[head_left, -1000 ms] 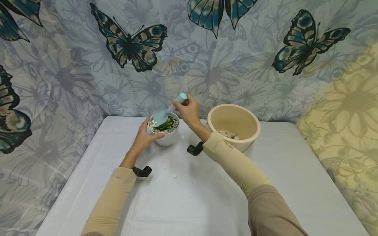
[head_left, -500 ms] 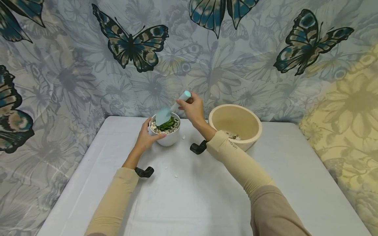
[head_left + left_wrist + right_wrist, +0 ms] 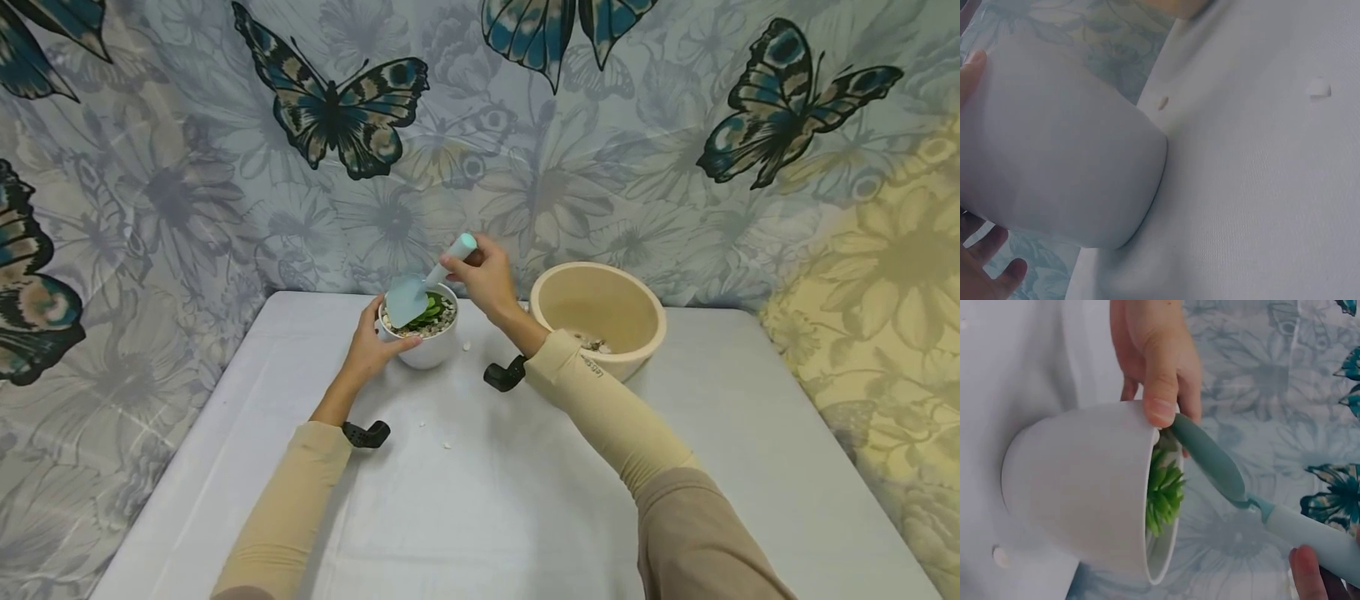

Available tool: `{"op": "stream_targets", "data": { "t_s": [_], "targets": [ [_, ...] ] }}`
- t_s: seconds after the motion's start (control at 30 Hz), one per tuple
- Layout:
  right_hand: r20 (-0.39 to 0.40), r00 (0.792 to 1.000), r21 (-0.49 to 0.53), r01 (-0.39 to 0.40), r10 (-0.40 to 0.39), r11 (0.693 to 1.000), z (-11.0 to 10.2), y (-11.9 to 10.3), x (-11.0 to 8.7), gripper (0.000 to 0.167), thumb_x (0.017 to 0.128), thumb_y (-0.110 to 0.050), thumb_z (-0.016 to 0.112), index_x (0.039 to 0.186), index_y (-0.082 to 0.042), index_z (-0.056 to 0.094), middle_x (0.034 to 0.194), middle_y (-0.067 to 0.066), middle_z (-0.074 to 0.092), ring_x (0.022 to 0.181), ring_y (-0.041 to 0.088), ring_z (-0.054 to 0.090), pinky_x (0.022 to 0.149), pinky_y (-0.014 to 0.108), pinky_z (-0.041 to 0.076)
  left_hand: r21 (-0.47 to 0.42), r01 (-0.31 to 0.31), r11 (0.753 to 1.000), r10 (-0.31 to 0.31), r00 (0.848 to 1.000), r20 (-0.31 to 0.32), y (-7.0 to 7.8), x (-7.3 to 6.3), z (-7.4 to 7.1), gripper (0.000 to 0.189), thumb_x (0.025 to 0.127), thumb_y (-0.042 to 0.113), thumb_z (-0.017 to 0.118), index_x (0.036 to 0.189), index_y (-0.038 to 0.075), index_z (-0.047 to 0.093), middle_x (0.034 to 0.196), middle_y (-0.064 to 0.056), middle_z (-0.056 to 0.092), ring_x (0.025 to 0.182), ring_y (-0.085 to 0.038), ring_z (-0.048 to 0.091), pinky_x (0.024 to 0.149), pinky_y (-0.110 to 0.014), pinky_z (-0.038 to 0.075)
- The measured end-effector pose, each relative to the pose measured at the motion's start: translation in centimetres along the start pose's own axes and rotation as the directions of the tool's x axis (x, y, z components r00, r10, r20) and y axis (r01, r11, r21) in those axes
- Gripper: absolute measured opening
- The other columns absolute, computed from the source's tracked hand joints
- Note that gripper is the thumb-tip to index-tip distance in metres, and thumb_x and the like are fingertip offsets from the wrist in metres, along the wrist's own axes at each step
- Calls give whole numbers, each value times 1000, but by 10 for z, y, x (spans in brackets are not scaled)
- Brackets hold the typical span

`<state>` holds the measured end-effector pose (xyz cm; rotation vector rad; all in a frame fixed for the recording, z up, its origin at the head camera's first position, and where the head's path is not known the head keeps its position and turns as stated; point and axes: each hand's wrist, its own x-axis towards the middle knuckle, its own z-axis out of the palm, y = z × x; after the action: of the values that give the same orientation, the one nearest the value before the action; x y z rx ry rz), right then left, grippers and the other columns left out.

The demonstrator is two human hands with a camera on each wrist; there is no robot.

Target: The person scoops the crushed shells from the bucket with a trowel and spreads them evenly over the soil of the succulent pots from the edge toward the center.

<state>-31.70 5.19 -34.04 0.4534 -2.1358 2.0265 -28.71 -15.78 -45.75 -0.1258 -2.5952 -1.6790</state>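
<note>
A small white plant pot (image 3: 427, 355) stands near the table's back edge, holding a green succulent (image 3: 432, 312) among pale pebbles. My left hand (image 3: 366, 348) grips it at the rim, thumb on the near side and fingers round the left. Between the fingers and thumb of my right hand (image 3: 491, 282) is the handle of a light blue hand trowel (image 3: 406, 302). Its blade slants down over the left part of the pot, partly covering the succulent in the head view. In the right wrist view the blade (image 3: 1210, 456) tip reaches the rim beside my left thumb (image 3: 1161, 403).
A large beige pot (image 3: 654, 327), with some pebbles (image 3: 596, 344) at its bottom, stands to the right behind my right forearm. Loose pebbles lie on the white tablecloth (image 3: 480, 500), one (image 3: 467, 347) of them near the small pot. A butterfly-print cloth (image 3: 540, 200) hangs behind the table.
The trowel rose slightly and went right half a second ago, and its blade is now lower and further left over the pebbles. My left hand keeps its grip on the pot.
</note>
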Motion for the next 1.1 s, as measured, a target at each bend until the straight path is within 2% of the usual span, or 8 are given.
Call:
{"op": "stream_targets", "data": {
  "t_s": [0.17, 0.27, 0.4, 0.57, 0.77, 0.9, 1.1],
  "targets": [
    [-39, 996, 86, -83, 86, 993, -5, -1, 0, 24, 90, -3, 68, 110, 7, 60, 93, 11, 67, 76, 11, 68, 77, 33, 61, -8, 8, 1000, -8, 1000, -8, -1, -1, -1, 108, 80, 39, 79, 157, 12, 9, 162, -15, 15, 151, -32, 16, 121, -55, 18],
    [-72, 985, 166, -144, 158, 975, -8, -1, 0, 22, 92, -6, 66, 109, 6, 60, 92, 5, 65, 72, 10, 67, 77, 32, 61, -17, 11, 1000, -12, 1000, -16, -2, -2, -2, 108, 80, 38, 79, 157, 13, 9, 162, -14, 16, 151, -31, 17, 121, -55, 18],
    [-97, 971, 243, -190, 219, 951, -13, -1, -2, 9, 94, -8, 64, 100, -2, 60, 92, 4, 65, 70, 12, 67, 72, 29, 61, -17, 8, 1000, -8, 1000, -20, -4, -3, -2, 107, 80, 38, 79, 157, 11, 9, 162, -15, 16, 150, -32, 17, 121, -55, 19],
    [-106, 966, 297, -197, 237, 935, -19, 1, -4, 6, 94, -7, 64, 91, -8, 58, 89, 2, 65, 67, 12, 68, 67, 29, 61, -24, 4, 1000, -4, 1000, -23, -3, -3, 1, 107, 80, 36, 79, 157, 11, 10, 161, -17, 18, 149, -33, 20, 119, -54, 21],
    [-130, 955, 354, -206, 266, 912, -26, 3, -6, 5, 93, -5, 64, 93, -7, 60, 91, 1, 66, 68, 13, 68, 66, 28, 60, -37, -6, 999, 5, 1000, -22, -1, -2, 3, 107, 80, 34, 79, 157, 11, 9, 161, -16, 19, 149, -32, 21, 119, -54, 23],
    [-130, 953, 349, -215, 274, 912, -29, 3, -7, 4, 93, -6, 64, 94, -7, 60, 91, 1, 66, 71, 13, 69, 68, 27, 60, -42, -6, 999, 5, 1000, -26, 0, -2, 3, 106, 80, 33, 79, 157, 11, 10, 160, -17, 19, 149, -32, 21, 119, -55, 22],
    [-146, 959, 335, -184, 244, 924, -35, 1, -8, 4, 93, -6, 64, 95, -5, 61, 103, 16, 64, 71, 13, 69, 68, 28, 61, -49, 5, 999, -5, 1000, -9, -2, -2, 1, 108, 80, 37, 80, 157, 11, 9, 161, -15, 16, 150, -32, 17, 121, -53, 20]
  ]
}}
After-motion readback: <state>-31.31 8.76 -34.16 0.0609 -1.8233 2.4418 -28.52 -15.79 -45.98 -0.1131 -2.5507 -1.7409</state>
